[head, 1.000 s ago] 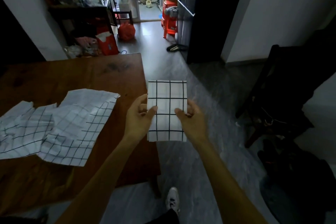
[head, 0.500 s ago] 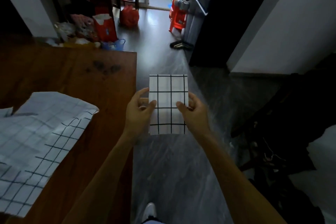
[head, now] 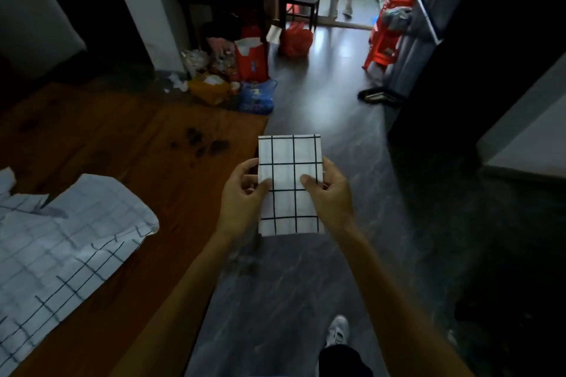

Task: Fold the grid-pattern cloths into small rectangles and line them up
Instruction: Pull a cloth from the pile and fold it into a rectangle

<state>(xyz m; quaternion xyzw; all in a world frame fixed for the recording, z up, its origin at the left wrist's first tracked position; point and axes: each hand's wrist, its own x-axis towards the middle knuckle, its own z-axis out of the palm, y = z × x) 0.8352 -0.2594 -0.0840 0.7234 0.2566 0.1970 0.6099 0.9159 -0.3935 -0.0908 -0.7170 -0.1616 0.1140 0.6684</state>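
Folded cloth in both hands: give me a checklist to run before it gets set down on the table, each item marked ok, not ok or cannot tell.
1. Folded cloth is a small rectangle: ok, edges look straight and even.
2. Both hands hold it: ok, left hand and right hand pinch its side edges, thumbs on top.
3. Cloth is over the table: not ok, it is held mostly past the table's right edge, above the floor.
4. Bare table space for it: ok, wood is bare beside the unfolded cloths.
5. A row of folded cloths to line up with: cannot tell, none in view.
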